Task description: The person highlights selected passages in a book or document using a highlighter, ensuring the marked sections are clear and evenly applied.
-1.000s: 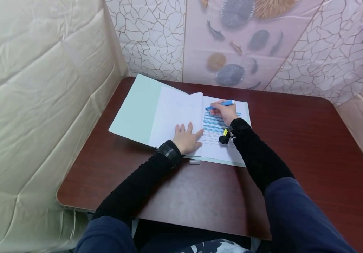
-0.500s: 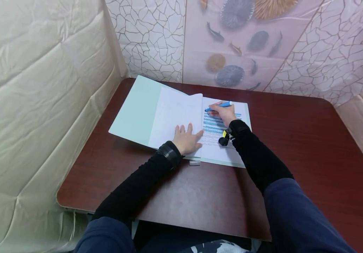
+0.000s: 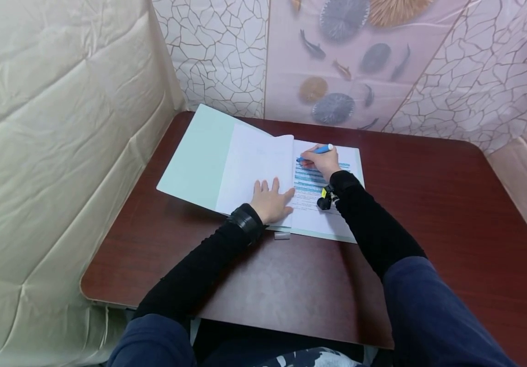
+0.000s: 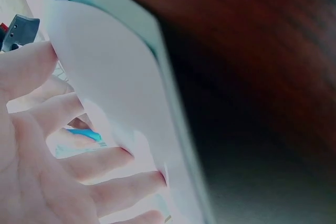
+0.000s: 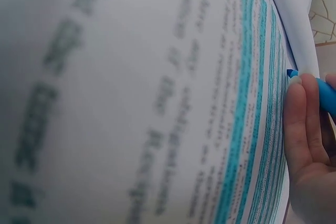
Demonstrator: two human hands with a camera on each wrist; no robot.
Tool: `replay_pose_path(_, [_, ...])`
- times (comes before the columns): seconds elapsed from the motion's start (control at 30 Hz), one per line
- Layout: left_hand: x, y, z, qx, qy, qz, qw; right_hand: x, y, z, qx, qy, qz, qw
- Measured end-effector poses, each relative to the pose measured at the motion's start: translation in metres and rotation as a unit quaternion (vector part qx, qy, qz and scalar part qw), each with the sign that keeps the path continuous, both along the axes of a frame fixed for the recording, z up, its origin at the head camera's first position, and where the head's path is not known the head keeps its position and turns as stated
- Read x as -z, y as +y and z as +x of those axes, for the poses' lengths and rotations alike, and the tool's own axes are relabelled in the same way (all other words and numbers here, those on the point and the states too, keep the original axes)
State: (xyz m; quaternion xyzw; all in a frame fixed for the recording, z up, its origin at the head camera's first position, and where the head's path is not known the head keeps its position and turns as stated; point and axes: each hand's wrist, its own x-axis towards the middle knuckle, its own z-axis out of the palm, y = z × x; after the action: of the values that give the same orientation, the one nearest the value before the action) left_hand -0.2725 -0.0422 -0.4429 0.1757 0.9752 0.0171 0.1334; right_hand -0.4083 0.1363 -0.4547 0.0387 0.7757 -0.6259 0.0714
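A pale green folder [image 3: 194,158] lies open on the table with white sheets in it. Printed text with blue highlighted lines [image 5: 254,145] covers the upper part of the right-hand page [image 3: 323,224]. My right hand [image 3: 325,162] pinches a blue highlighter [image 3: 323,149], its dark tip at or close to the page's upper left, near the fold. With fingers spread, my left hand [image 3: 270,203] rests on the blank left-hand page [image 3: 254,158], beside the fold. The left wrist view shows that page [image 4: 105,51] bulging up from the folder's edge.
A small grey piece [image 3: 282,236] lies just in front of the folder's lower edge. The brown table [image 3: 428,204] extends to the right and front. A patterned curtain [image 3: 222,56] hangs behind it, and a cream cloth [image 3: 61,153] stands at the left.
My right hand has shifted slightly left with the highlighter, whose tip stays near the same spot by the fold. My left hand has not moved.
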Motion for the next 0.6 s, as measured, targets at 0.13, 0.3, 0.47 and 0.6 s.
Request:
replay_pose_path(0.13, [0.0014, -0.0003, -0.0008, 0.002, 0.001, -0.004, 1.0, 0.0062, 0.0007, -0.0044, -0.001, 0.003, 0.008, 1.0])
replay_pose_path(0.3, [0.0023, -0.0001, -0.0015, 0.001, -0.001, -0.006, 1.0, 0.0074, 0.0005, -0.0046, 0.001, 0.001, -0.001, 1.0])
replay_pose_path(0.47, [0.0015, -0.0005, -0.0013, 0.0, -0.003, -0.003, 1.0, 0.0065, -0.0003, -0.003, 0.006, 0.009, -0.01, 1.0])
replay_pose_path(0.6, [0.0009, -0.0008, -0.0006, 0.003, 0.0, -0.003, 1.0, 0.0073, -0.0005, -0.0027, 0.009, 0.014, 0.004, 1.0])
